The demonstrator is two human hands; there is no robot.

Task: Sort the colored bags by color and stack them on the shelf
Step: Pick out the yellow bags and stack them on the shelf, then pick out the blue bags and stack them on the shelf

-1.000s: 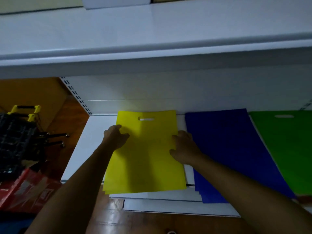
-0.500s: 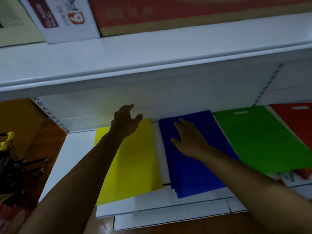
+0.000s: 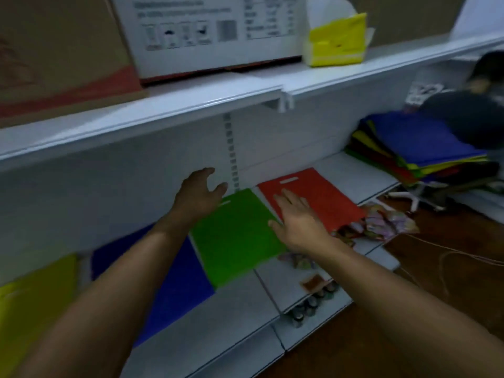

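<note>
Head view: left hand (image 3: 197, 193) and right hand (image 3: 296, 223) seen raised over flat green bag (image 3: 234, 241) and flat red bag (image 3: 321, 197) on white shelf (image 3: 245, 309); fingers spread wide, nothing held.

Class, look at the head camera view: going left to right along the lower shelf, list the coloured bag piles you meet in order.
yellow bags → blue bags → green bags → red bags → mixed unsorted pile

Four flat bag stacks (image 3: 237, 241) lie side by side on the shelf (image 3: 245, 317); far right, a mixed pile (image 3: 420, 148).
</note>
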